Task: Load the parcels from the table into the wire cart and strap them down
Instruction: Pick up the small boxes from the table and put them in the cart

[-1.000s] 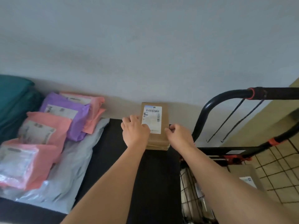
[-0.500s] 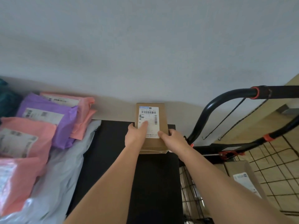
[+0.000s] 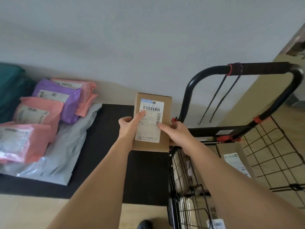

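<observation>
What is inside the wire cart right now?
Cardboard boxes with white labels sit in the wire cart; the right forearm covers the middle, so their number is unclear.

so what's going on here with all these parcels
A person is holding a brown cardboard box with both hands, the left hand at its left edge and the right hand at its right. It is over the right end of the black table, beside the wire cart, which already holds other boxes. Soft mailer bags lie piled on the table's left. Two black cords hang from the cart's handle.
</observation>
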Action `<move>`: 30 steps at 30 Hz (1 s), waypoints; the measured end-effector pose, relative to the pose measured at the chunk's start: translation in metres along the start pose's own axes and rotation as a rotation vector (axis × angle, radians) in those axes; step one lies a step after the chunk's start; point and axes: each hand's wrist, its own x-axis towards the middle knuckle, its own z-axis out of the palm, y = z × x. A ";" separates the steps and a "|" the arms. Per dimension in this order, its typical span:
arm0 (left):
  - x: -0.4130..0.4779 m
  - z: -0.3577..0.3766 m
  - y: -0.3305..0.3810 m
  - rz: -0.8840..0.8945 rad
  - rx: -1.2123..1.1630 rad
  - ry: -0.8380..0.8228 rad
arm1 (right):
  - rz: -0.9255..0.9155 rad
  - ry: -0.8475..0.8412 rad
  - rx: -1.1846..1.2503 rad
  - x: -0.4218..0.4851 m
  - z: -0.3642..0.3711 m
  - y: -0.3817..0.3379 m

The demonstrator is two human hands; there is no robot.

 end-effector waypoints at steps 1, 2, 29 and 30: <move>-0.015 0.003 -0.003 0.038 -0.016 0.005 | -0.011 -0.008 0.018 -0.009 -0.008 0.003; -0.029 0.006 -0.006 0.067 -0.038 0.007 | -0.023 -0.016 0.038 -0.019 -0.016 0.007; -0.203 0.261 -0.192 -0.222 0.168 -0.425 | 0.215 0.142 0.265 -0.133 -0.257 0.263; -0.199 0.262 -0.202 -0.240 0.194 -0.423 | 0.221 0.138 0.276 -0.131 -0.255 0.274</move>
